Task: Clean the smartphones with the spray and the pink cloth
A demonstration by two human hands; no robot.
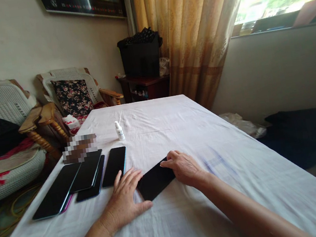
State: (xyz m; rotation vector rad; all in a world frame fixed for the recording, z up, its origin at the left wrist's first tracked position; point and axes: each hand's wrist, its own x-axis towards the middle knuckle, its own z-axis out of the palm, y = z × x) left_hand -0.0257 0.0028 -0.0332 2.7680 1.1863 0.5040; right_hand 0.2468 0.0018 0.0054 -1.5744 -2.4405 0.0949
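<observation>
A black smartphone [154,181] lies slantwise, screen up, on the white tablecloth between my hands. My left hand [125,198] is open with its fingers spread, the fingertips and thumb beside the phone's near left end. At the far right end, my right hand [183,167] is closed over the phone's edge, its fingers curled and one digit on the screen. Just left of my left hand rests another phone [114,165] with a bluish edge. Farther left, several dark phones [57,192] overlap in a loose stack. A small white spray bottle [119,131] stands upright beyond them.
A pixelated brownish item [79,148] lies at the table's left edge. The tablecloth [158,122] is wrinkled. Wooden-armed chairs [66,88] stand at left, a black box [141,59] on a cabinet at the back. Dark cloth [306,136] lies to the table's right.
</observation>
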